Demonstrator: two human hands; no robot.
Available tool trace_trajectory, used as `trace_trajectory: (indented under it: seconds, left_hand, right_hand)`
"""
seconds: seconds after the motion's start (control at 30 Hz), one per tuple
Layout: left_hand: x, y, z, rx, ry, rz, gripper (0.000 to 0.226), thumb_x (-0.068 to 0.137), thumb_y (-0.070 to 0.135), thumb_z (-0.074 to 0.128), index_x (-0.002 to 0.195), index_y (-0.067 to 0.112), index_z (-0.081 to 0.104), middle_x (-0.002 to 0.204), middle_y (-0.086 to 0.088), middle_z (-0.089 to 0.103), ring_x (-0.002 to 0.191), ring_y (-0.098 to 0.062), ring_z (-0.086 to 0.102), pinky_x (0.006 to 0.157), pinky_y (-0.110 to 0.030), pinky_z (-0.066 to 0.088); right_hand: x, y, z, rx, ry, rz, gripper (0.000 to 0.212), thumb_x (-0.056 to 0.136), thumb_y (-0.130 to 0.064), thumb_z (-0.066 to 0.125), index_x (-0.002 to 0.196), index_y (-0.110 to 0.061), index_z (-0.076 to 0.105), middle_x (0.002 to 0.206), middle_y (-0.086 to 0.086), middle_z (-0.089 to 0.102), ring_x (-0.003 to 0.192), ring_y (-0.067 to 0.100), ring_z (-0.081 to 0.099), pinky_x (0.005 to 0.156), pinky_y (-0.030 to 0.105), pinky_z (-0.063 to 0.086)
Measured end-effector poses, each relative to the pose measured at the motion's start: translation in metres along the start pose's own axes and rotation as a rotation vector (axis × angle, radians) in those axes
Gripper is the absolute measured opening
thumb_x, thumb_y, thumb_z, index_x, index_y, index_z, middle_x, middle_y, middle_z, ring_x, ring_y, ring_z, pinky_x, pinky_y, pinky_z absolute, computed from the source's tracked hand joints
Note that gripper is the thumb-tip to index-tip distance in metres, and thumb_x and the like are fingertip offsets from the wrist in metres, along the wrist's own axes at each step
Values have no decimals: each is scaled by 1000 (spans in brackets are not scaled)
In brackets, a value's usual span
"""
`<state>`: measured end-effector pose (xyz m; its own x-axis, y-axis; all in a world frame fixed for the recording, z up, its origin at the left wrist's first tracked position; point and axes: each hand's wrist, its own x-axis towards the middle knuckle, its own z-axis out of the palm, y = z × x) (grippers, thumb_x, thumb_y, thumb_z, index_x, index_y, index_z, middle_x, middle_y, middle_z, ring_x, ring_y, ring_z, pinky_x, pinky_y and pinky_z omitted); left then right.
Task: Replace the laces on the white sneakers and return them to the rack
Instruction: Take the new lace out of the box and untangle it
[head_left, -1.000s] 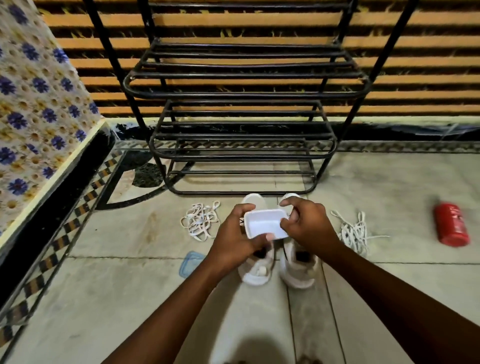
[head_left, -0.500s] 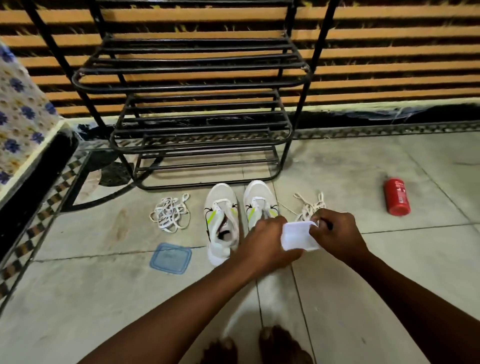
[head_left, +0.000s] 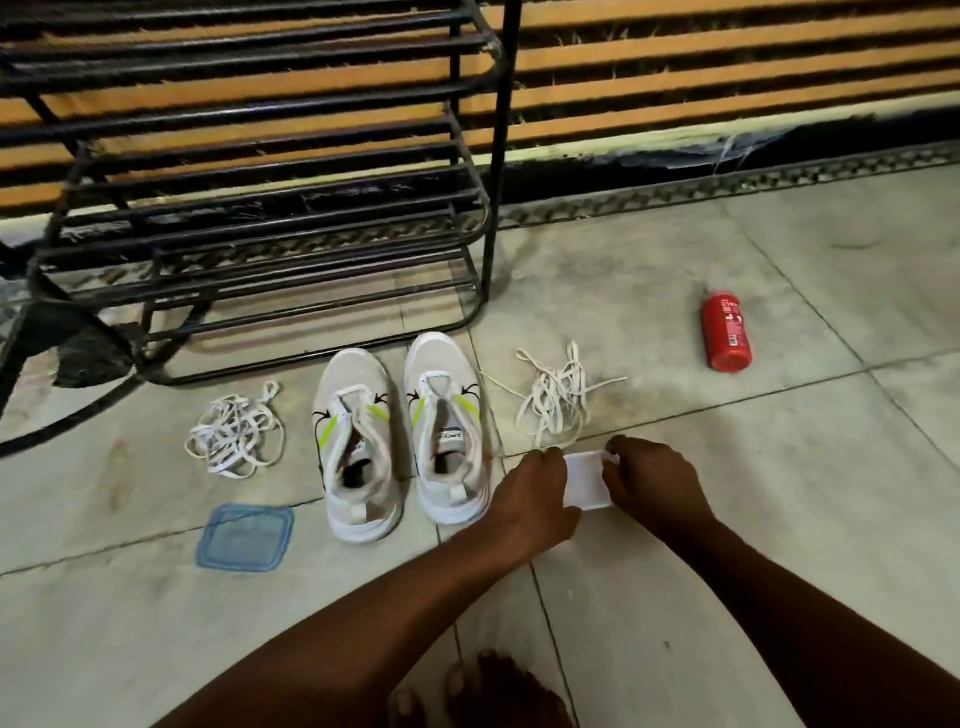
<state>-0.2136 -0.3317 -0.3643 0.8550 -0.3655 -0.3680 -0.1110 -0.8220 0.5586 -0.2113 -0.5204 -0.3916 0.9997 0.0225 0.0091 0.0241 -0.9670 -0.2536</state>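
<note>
Two white sneakers with neon-yellow accents, the left sneaker (head_left: 356, 447) and the right sneaker (head_left: 449, 428), stand side by side on the tiled floor, unlaced, toes toward the black metal shoe rack (head_left: 260, 208). A heap of white laces (head_left: 236, 428) lies left of them and another lace heap (head_left: 558, 397) lies to their right. My left hand (head_left: 532, 499) and my right hand (head_left: 654, 486) hold a small white container (head_left: 587, 478) between them, low over the floor, just right of the right sneaker and in front of the right lace heap.
A blue plastic lid (head_left: 245, 538) lies flat on the floor left of the sneakers. A red bottle (head_left: 724, 332) lies on its side at the right. My bare feet (head_left: 483, 691) show at the bottom edge. A slatted wall runs behind the rack.
Both hands have carried the white container from above the sneakers to the right and down toward the floor. The view has swung right, uncovering both sneakers.
</note>
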Motion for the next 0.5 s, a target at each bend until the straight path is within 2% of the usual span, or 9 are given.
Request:
trace_trajectory:
  seconds: [0.13, 0.2, 0.27, 0.33, 0.4, 0.5]
  left_hand:
    - [11, 7, -6, 93, 45, -44, 50, 95, 40, 63, 134, 11, 50, 135, -13, 51, 124, -32, 55, 97, -39, 47]
    - [20, 15, -17, 160, 172, -64, 35, 94, 22, 58, 128, 14, 53, 131, -11, 52, 119, -34, 58, 92, -40, 49]
    - [33, 20, -26, 224, 263, -38, 41, 88, 7, 55, 128, 16, 55, 130, -11, 49, 116, -36, 56, 87, -43, 50]
    - [51, 20, -30, 238, 246, -24, 56, 89, 7, 56, 141, 27, 47, 137, -11, 39, 120, -38, 47, 85, -45, 49]
    - [73, 17, -27, 202, 177, -32, 66, 92, 17, 60, 149, 42, 37, 143, -12, 28, 122, -41, 41, 87, -49, 50]
    - [102, 12, -21, 183, 77, -26, 61, 93, 27, 60, 147, 47, 40, 141, -11, 29, 120, -43, 39, 96, -52, 50]
  right_hand:
    - [4, 6, 5, -113, -87, -42, 24, 94, -38, 52, 110, -23, 62, 104, -1, 69, 93, 27, 68, 69, 33, 52]
    - [4, 8, 7, -101, -87, -29, 28, 96, -43, 50, 111, -23, 61, 104, -2, 69, 94, 26, 68, 69, 32, 51]
    - [4, 10, 8, -73, -43, -9, 31, 96, -50, 48, 108, -24, 61, 99, -2, 70, 90, 26, 68, 67, 33, 50]
    - [3, 11, 8, -40, 19, 19, 35, 96, -55, 50, 104, -24, 63, 95, -1, 70, 86, 29, 69, 64, 34, 50]
    - [3, 14, 6, -6, 64, 40, 37, 96, -58, 51, 102, -24, 66, 93, 0, 71, 84, 30, 69, 62, 34, 52]
    - [5, 20, 2, 52, 91, 67, 37, 96, -56, 51, 99, -22, 67, 90, 1, 70, 81, 29, 68, 61, 34, 51]
